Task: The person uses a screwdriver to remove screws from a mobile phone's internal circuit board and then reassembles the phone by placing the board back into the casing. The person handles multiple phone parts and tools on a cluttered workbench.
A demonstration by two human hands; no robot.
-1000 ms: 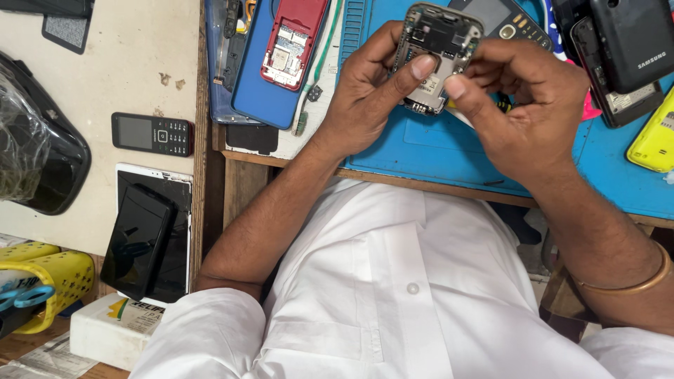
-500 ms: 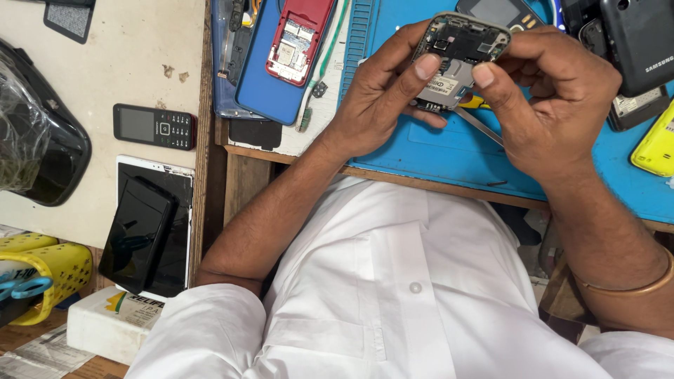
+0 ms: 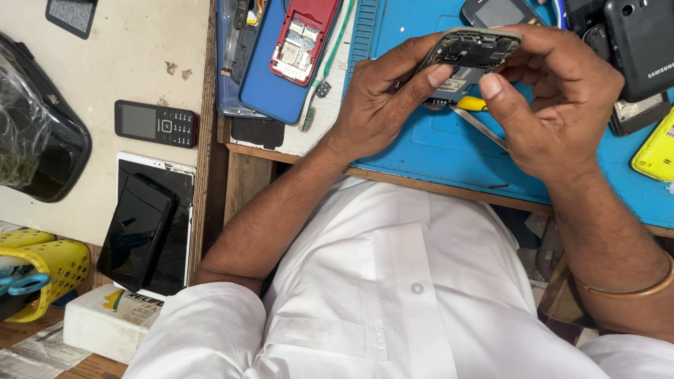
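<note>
An opened phone (image 3: 472, 56), its back off and its dark inner parts showing, is held up over the blue mat (image 3: 449, 151) at about 1 o'clock in the view. The left hand (image 3: 382, 98) grips its left edge, thumb pressed on the lower face and fingers curled behind. The right hand (image 3: 554, 98) closes round its right end, thumb against the underside and fingers over the top edge. Both hands are curled tight on the phone. Just below it, a tool with a yellow handle (image 3: 472, 104) and a thin metal shaft peeks out between the hands; which hand holds it I cannot tell.

On the mat at 12 o'clock lies a grey phone (image 3: 495, 10). At 2 o'clock sits a black phone (image 3: 642, 42), and at 3 o'clock a yellow case (image 3: 656, 151). At 11 o'clock a red phone (image 3: 303, 35) lies open on a blue cover (image 3: 270, 88). On the pale worktop (image 3: 126, 63) at 9 o'clock rests a small black keypad phone (image 3: 156, 123), with a white tablet (image 3: 175, 231) and a black smartphone (image 3: 137, 231) on it lower down. A yellow basket (image 3: 49, 270) stands at 8 o'clock.
</note>
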